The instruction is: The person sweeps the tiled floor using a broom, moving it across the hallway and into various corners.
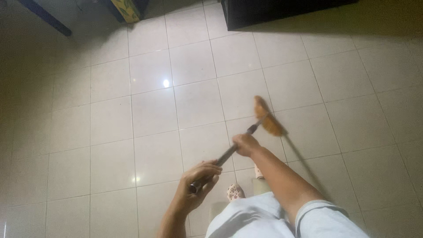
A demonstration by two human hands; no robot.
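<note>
Both hands (gripping) on broom

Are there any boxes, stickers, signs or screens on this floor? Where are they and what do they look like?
Yellow patterned thing: top edge, left of middle; boxy corner, yellow with dark marks; too cut off to tell if it is a package.
Dark cabinet: top, right of middle; black and boxy, no screen or label showing.
No signs, stickers or screens anywhere else.

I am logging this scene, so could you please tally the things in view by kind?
Broom, orange head, dark handle: 1
Hands on the handle, left hand and right hand: 2
Patterned slippers: 2
Dark furniture pieces at the top edge: 2
Total: 7
</note>
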